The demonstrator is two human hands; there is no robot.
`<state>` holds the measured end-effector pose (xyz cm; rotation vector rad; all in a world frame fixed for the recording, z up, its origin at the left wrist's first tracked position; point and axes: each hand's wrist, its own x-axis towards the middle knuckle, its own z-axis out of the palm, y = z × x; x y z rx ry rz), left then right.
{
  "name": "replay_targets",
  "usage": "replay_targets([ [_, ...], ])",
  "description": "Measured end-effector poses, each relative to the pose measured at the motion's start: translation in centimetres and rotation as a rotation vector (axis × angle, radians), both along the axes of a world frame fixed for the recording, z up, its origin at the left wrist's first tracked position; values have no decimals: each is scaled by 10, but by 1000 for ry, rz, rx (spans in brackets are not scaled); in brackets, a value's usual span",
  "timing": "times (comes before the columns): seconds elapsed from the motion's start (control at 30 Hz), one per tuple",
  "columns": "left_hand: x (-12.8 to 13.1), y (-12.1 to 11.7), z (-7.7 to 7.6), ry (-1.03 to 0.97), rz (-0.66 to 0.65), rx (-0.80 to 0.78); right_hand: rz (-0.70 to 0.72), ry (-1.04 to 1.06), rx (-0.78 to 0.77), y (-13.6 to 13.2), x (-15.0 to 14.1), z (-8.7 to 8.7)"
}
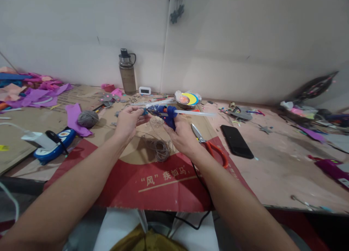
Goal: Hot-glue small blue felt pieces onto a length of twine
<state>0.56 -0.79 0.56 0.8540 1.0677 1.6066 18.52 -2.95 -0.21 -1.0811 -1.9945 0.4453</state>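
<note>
My right hand (182,134) is wrapped round the handle of a blue hot glue gun (163,112). A long translucent glue stick (193,113) juts out of its back end, to the right. The gun's nozzle points left, at the fingers of my left hand (130,121). Those fingers pinch a small blue piece (144,112) close to the nozzle; its exact kind is too small to tell. Below the hands lies a loose coil of grey cord (160,150) on the cardboard. Red-handled scissors (215,153) rest to the right of my right hand.
A red-and-brown cardboard sheet (122,185) covers the table's front. A black phone (236,141) lies on the right. A bottle (127,75), a small clock (144,90) and a bowl (188,99) stand behind. Grey yarn (87,119), a power strip (56,145) and felt scraps (40,91) are left.
</note>
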Motion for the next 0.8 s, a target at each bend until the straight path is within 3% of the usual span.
replay_targets([
  [0.8, 0, 0, 0, 11, -5, 11, -3, 20, -6, 0, -1, 0],
])
